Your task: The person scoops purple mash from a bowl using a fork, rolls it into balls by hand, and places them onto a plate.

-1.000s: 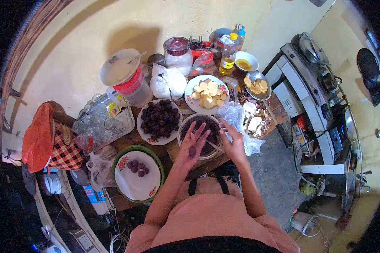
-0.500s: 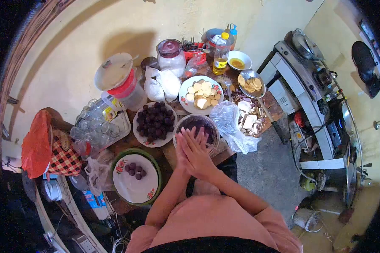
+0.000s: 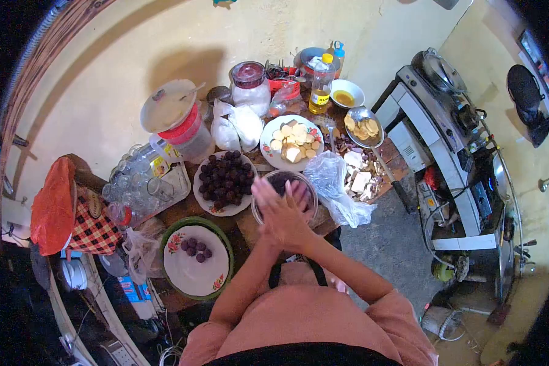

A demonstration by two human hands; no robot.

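Observation:
My left hand (image 3: 297, 200) and my right hand (image 3: 280, 221) are pressed palm to palm above the near side of a round clear tub (image 3: 315, 204) with dark contents. The right hand covers much of the left, and its fingers are motion-blurred. Whatever lies between the palms is hidden. Just left of the tub, a floral plate (image 3: 206, 207) carries a heap of dark purple balls (image 3: 227, 177). Nearer to me, several more purple balls (image 3: 195, 247) sit on a white floral plate (image 3: 192, 273) resting in a green-rimmed basin (image 3: 227, 244).
A plate of pale round pieces (image 3: 291, 143), a crumpled plastic bag (image 3: 332, 183) and a ladle of yellow slices (image 3: 363, 125) lie beyond the hands. An oil bottle (image 3: 321, 88) and lidded jar (image 3: 250, 91) stand behind. Glass jars (image 3: 140, 186) are left; a stove (image 3: 418, 88) is right.
My hands have shifted against each other, the right now covering more of the left, with its fingers slanting further left. The view has moved slightly.

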